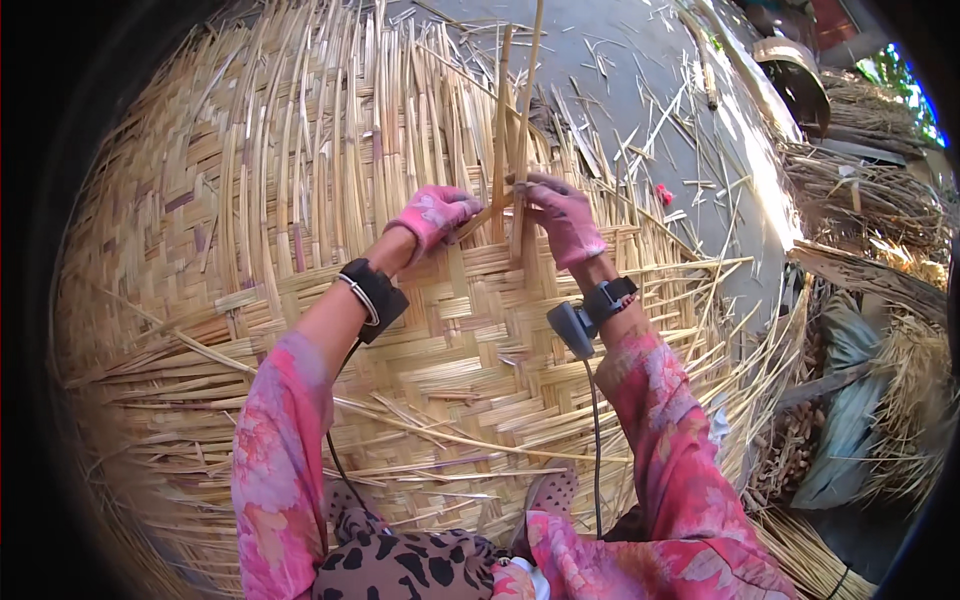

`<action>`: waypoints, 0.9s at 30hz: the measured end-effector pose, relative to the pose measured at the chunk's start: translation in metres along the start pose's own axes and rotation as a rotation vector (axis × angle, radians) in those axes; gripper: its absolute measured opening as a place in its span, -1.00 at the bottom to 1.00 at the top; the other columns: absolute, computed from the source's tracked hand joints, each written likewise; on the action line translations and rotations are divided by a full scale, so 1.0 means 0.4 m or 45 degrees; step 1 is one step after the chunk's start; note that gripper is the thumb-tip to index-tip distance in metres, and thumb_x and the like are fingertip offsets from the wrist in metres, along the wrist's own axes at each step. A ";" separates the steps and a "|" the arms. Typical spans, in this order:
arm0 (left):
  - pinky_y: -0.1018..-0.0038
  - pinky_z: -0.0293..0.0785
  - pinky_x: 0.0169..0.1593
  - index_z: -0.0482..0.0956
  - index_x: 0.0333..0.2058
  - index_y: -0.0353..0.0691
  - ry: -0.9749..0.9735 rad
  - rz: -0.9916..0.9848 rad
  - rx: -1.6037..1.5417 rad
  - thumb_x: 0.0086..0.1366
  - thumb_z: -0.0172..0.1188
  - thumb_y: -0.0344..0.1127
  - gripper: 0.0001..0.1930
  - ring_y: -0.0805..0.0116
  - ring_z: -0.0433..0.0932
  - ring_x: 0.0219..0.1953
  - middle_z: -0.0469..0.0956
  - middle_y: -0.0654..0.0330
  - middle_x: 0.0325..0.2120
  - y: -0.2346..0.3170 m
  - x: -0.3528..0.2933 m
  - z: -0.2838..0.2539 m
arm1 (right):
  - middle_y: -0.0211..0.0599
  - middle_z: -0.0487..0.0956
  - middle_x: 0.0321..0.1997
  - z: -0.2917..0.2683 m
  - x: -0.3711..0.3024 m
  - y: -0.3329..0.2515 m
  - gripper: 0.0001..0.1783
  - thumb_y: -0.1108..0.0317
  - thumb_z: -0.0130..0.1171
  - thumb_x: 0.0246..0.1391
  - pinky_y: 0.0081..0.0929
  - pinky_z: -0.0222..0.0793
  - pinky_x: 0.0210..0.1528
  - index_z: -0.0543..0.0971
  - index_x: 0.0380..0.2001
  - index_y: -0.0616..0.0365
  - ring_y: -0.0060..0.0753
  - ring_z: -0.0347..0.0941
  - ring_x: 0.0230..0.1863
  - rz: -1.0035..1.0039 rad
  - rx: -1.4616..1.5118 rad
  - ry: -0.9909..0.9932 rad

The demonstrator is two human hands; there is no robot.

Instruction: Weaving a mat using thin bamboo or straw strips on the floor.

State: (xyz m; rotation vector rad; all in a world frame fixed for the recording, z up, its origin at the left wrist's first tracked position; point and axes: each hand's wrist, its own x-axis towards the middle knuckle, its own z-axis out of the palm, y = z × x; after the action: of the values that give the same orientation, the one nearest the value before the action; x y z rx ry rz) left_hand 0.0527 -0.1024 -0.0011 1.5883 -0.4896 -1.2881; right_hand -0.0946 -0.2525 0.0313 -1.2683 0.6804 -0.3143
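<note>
A large mat [465, 350] of flat, straw-coloured reed strips, woven in a diagonal pattern, spreads beneath me. Wearing a pink glove, my left hand [440, 215] is closed at the weaving edge, its fingers pinching a short slanted reed strip [490, 212]. Just to the right, my right hand [565, 215], gloved in pink too, has its fingers closed on an upright reed strip [524, 125]. Another raised strip [502, 110] stands between the hands. Beyond them, long unwoven strips [350, 130] run away from me side by side. The right fingertips are partly hidden behind the strips.
My shoes [550, 492] rest on the mat's near part. Loose strip ends stick out along the right side. Scraps litter the grey floor [600, 70]. At the right lie a log [870, 275], stacked sticks [865, 195], a greenish sheet [840, 400] and a straw bundle [910, 400].
</note>
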 end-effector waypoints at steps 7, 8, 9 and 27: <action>0.21 0.47 -0.31 0.63 -0.45 -0.11 0.407 0.584 1.179 0.10 0.13 -0.17 -0.82 0.04 0.54 -0.43 0.55 0.06 -0.52 -0.059 -0.020 0.051 | -0.35 0.61 -0.31 -0.096 -0.134 -0.020 -0.74 0.48 0.11 0.04 -0.70 0.41 -0.39 0.58 -0.17 0.01 -0.65 0.50 -0.30 -0.380 -0.425 0.518; 0.16 0.47 -0.27 0.60 -0.50 -0.11 0.317 0.595 1.366 0.14 0.08 -0.16 -0.79 0.01 0.54 -0.41 0.54 0.07 -0.54 -0.056 -0.023 0.062 | -0.34 0.61 -0.35 -0.107 -0.143 -0.034 -0.74 0.46 0.12 0.03 -0.67 0.40 -0.42 0.59 -0.17 0.00 -0.63 0.50 -0.34 -0.185 -0.763 0.523; 0.16 0.47 -0.27 0.60 -0.50 -0.11 0.314 0.599 1.362 0.14 0.08 -0.16 -0.79 0.01 0.54 -0.41 0.54 0.07 -0.54 -0.051 -0.022 0.064 | -0.33 0.61 -0.39 -0.112 -0.149 -0.045 -0.73 0.44 0.14 0.01 -0.64 0.39 -0.45 0.59 -0.17 -0.02 -0.61 0.50 -0.37 0.020 -1.095 0.521; 0.28 0.40 -0.04 0.31 0.09 -0.09 0.623 1.200 0.957 0.08 0.19 -0.40 -0.45 0.08 0.43 -0.11 0.42 0.10 -0.18 -0.113 -0.119 0.071 | -0.26 0.62 -0.44 -0.039 0.008 -0.020 -0.72 0.10 0.30 -0.22 -0.34 0.42 -0.24 0.65 -0.46 0.03 -0.16 0.53 -0.38 0.144 -1.864 -0.099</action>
State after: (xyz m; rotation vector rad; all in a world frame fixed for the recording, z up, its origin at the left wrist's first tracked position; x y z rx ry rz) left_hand -0.0014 -0.0579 -0.0151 1.8038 -1.2926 0.0360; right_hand -0.1007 -0.2686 0.0356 -2.5771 0.9300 0.4511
